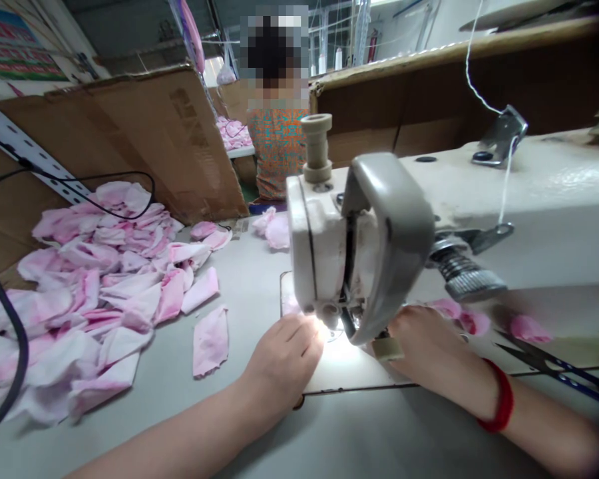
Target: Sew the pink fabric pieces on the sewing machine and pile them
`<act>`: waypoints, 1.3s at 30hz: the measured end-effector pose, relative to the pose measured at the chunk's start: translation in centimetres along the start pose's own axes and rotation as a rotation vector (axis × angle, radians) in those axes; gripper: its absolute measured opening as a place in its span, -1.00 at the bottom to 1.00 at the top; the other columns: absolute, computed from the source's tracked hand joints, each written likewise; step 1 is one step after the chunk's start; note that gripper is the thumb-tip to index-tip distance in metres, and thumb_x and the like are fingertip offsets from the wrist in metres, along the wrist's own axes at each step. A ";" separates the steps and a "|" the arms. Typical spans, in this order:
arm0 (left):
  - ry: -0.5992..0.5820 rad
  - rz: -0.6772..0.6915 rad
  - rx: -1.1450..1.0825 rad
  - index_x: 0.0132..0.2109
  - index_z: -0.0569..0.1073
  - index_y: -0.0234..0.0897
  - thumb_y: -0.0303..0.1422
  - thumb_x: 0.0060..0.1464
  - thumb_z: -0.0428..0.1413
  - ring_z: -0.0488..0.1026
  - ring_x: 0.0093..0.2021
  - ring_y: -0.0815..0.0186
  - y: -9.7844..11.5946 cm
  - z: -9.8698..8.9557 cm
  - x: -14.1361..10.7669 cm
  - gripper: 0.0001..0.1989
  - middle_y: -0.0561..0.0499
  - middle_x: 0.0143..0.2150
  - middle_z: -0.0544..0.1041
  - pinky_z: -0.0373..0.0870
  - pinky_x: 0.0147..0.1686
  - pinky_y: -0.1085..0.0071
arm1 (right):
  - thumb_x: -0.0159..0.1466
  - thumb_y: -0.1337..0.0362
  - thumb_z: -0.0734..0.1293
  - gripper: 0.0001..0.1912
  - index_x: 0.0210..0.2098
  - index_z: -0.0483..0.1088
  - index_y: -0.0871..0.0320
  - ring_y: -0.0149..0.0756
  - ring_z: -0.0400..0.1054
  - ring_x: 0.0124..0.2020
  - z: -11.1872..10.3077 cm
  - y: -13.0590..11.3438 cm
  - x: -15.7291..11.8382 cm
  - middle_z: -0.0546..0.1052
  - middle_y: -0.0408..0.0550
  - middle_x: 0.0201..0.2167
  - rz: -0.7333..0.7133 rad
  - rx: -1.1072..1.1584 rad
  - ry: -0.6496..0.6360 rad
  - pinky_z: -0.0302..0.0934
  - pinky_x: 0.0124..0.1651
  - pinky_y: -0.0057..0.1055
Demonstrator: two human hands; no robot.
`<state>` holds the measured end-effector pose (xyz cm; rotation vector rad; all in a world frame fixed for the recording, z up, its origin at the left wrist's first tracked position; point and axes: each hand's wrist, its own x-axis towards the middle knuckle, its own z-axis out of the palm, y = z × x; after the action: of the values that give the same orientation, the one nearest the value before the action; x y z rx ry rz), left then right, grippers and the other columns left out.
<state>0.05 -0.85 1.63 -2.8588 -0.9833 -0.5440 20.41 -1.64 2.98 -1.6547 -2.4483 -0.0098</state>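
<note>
Sewing machine: we have a white, worn-looking sewing machine [459, 193] over the grey table [180, 412], its needle area brightly lit, a grey metal guard [404, 219] on its front.
Cloth pile: to our left lie crumpled pink-and-white cloth pieces [104, 279], thin, blotchy in tint, heaped loosely; one flat pink cloth strip [210, 342] lies apart, between the heap and our left hand.
Left hand: our left hand [284, 359] has its fingers bent and close together, tips at the lit spot; we cannot tell whether they clamp any cloth.
Right hand: our right hand [424, 346], with a red wristband [502, 396], reaches beside the needle area; its fingertips are hidden, so we cannot tell its grip.
Writing: a blue, red and green banner [17, 46] at upper left carries letters too blurred for us to read; we can read no brand on the machine.
Thread: white thread [505, 179] runs down through the metal guides.
Right side: small pink cloth bits [474, 321] and dark scissors with blue handles [559, 366] lie beyond our right wrist.
In the way: the guard and machine head block our view of the stitching spot; a black cable [17, 332] loops across the heap.
Behind: brown cardboard panels [144, 140] stand around, and a person in a patterned orange top [279, 146] is beyond them.
</note>
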 end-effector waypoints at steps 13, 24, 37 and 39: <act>-0.025 0.017 0.144 -0.28 0.28 -0.31 -0.49 0.12 -0.18 0.27 -0.30 0.30 -0.2 1.4 -0.1 -0.84 0.00 -0.37 0.34 0.26 -0.28 0.36 | 0.15 0.29 0.11 -0.69 -0.64 0.37 0.10 -0.36 0.25 -0.61 -0.2 0.1 1.1 0.40 -0.09 -0.69 0.054 -0.116 -0.093 -0.22 -0.61 -0.46; 0.158 0.031 -0.197 -0.42 0.28 -0.32 -0.49 0.10 -0.15 0.27 -0.36 0.38 -3.2 -1.2 0.5 -0.82 -0.03 -0.38 0.34 0.27 -0.39 0.49 | 0.14 0.35 0.14 -0.80 -0.51 0.36 0.18 -0.36 0.28 -0.57 0.1 -0.9 -0.3 0.43 -0.08 -0.58 -0.092 0.045 0.027 -0.05 -0.53 -0.46; -0.036 0.366 -0.019 -0.36 0.33 -0.35 -0.55 0.04 -0.11 0.27 -0.33 0.34 -2.8 -2.5 0.6 -0.85 0.02 -0.42 0.40 0.22 -0.22 0.36 | 0.19 0.26 0.11 -0.86 -0.39 0.26 0.10 -0.35 0.29 -0.53 0.2 -4.0 -1.2 0.44 -0.18 -0.52 -0.225 0.142 -0.074 -0.11 -0.52 -0.43; -0.029 0.329 -0.035 -0.36 0.34 -0.36 -0.55 0.03 -0.14 0.28 -0.34 0.33 -2.6 -2.0 0.4 -0.83 -0.02 -0.42 0.41 0.24 -0.26 0.38 | 0.16 0.17 0.15 -0.82 -0.41 0.29 0.13 -0.31 0.30 -0.51 0.0 -2.9 -0.9 0.45 -0.13 -0.51 -0.193 0.118 -0.089 -0.09 -0.51 -0.43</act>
<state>-1.79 1.09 3.50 -2.9760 -0.4918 -0.4916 18.10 -3.55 3.11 -1.3952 -2.6092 0.1820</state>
